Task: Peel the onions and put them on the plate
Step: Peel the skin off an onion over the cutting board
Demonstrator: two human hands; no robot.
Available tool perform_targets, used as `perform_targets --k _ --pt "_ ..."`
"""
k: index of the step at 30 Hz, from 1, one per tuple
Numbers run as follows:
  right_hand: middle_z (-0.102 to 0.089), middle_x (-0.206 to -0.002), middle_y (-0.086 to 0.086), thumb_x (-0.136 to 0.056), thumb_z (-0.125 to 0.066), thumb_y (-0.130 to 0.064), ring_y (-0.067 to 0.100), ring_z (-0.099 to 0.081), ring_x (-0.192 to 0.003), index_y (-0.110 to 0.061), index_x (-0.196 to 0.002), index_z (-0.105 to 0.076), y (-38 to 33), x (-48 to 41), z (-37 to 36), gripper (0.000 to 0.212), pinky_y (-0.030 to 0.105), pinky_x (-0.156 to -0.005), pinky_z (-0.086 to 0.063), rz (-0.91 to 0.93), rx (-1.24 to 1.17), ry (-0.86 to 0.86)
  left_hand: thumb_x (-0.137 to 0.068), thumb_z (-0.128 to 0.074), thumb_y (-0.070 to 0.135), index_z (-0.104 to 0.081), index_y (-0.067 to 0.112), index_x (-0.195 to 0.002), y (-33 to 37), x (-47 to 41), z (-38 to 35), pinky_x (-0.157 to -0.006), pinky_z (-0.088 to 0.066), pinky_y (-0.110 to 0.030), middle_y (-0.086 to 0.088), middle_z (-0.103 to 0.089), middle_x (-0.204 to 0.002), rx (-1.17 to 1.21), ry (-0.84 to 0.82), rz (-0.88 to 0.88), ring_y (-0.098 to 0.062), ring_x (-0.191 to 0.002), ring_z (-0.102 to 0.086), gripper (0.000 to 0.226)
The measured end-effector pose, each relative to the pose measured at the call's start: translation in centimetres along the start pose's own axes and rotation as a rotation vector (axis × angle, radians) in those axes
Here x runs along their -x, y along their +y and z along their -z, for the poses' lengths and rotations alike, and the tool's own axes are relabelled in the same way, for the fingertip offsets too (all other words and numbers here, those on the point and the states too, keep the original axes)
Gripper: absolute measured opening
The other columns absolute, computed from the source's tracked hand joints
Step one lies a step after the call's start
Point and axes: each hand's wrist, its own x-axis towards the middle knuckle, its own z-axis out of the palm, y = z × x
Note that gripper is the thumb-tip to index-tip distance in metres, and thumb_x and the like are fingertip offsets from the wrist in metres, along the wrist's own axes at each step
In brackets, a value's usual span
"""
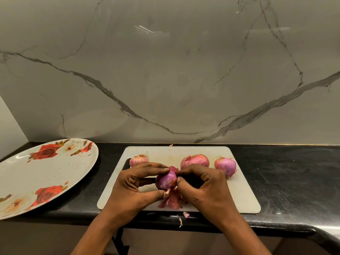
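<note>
Peeling target: onion, partly skinned, held between both hands over the middle of the cutting board.
Left hand: fingers and thumb curled round the onion's left side.
Right hand: thumb and forefinger pinching loose skin at the onion's right side.
Remaining stock: three onions, skins on, in a row along the board's far edge.
Waste: skin heap at the board's near edge.
Plate: floral, at the left end of the counter.
</note>
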Motion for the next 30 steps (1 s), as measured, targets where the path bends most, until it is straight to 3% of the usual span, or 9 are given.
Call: perform_targets --k 4,9,12,16,22,27,30 --pt "-0.08 -0.086 -0.013 -0.091 -0.075 -0.024 0.009 -0.077 -0.08 -0.024 -0.101 -0.084 -0.05 0.11 0.05 0.014 0.031 -0.068 -0.064 0.014 -0.006 0.019 -0.07 -0.092 0.032 -0.08 0.035 -0.115 0.26 -0.04 -0.04 -0.092 -0.063 -0.032 0.008 -0.077 -0.121 0.026 0.004 0.013 -0.018 -0.12 -0.071 0.046" --pt "-0.08 -0.091 -0.013 -0.087 -0.086 -0.022 0.006 -0.077 -0.087 -0.017 -0.106 -0.082 -0.03 0.18 0.02 0.02 0.02 -0.075 -0.062 0.003 -0.021 -0.03 -0.071 -0.094 0.013 -0.08 0.032 -0.116 -0.18 -0.09 0.04 -0.093 -0.063 -0.035 0.007 -0.077 -0.122 -0.002 -0.004 0.009 -0.02 -0.12 -0.071 0.051" --pt "-0.079 -0.089 -0.013 -0.087 -0.086 -0.021 0.005 -0.077 -0.085 -0.017 -0.105 -0.082 0.01 0.16 -0.01 0.019 0.017 -0.073 -0.061 0.002 0.0 -0.031 -0.071 -0.093 0.017 -0.08 0.033 -0.116 -0.09 -0.07 0.0 -0.093 -0.063 -0.035 0.008 -0.077 -0.121 -0.015 -0.003 0.008 -0.019 -0.12 -0.072 0.049" --pt "-0.08 -0.088 -0.013 -0.089 -0.083 -0.024 0.008 -0.077 -0.083 -0.02 -0.104 -0.083 0.07 0.02 -0.07 0.016 0.024 -0.071 -0.064 -0.007 0.019 -0.034 -0.071 -0.094 0.02 -0.08 0.034 -0.116 0.03 -0.05 -0.04 -0.092 -0.063 -0.034 0.01 -0.077 -0.121 -0.026 -0.009 0.015 -0.018 -0.119 -0.072 0.049" --pt "-0.08 -0.088 -0.015 -0.092 -0.073 -0.022 0.01 -0.077 -0.08 -0.024 -0.104 -0.085 0.12 -0.02 -0.02 0.016 0.034 -0.068 -0.065 0.018 0.022 0.011 -0.071 -0.093 0.01 -0.081 0.033 -0.114 0.31 -0.05 -0.08 -0.092 -0.063 -0.031 0.008 -0.078 -0.119 0.02 -0.004 0.029 -0.018 -0.119 -0.071 0.05" --pt "-0.081 -0.091 -0.017 -0.095 -0.074 -0.015 0.005 -0.077 -0.083 -0.028 -0.11 -0.081 -0.01 0.12 -0.06 0.021 0.029 -0.071 -0.065 0.018 0.017 0.033 -0.069 -0.093 0.013 -0.08 0.032 -0.113 0.63 -0.12 -0.36 -0.089 -0.063 -0.028 0.009 -0.077 -0.118 0.021 0.031 0.021 -0.017 -0.117 -0.072 0.05" --pt "-0.081 -0.094 -0.016 -0.093 -0.079 -0.022 0.0 -0.076 -0.087 -0.022 -0.11 -0.083 -0.19 0.2 0.02 0.017 0.019 -0.073 -0.062 0.039 0.011 0.033 -0.069 -0.092 0.017 -0.077 0.033 -0.115 0.8 -0.19 -0.36 -0.089 -0.062 -0.026 0.013 -0.076 -0.117 0.005 0.056 0.012 -0.015 -0.115 -0.073 0.051"
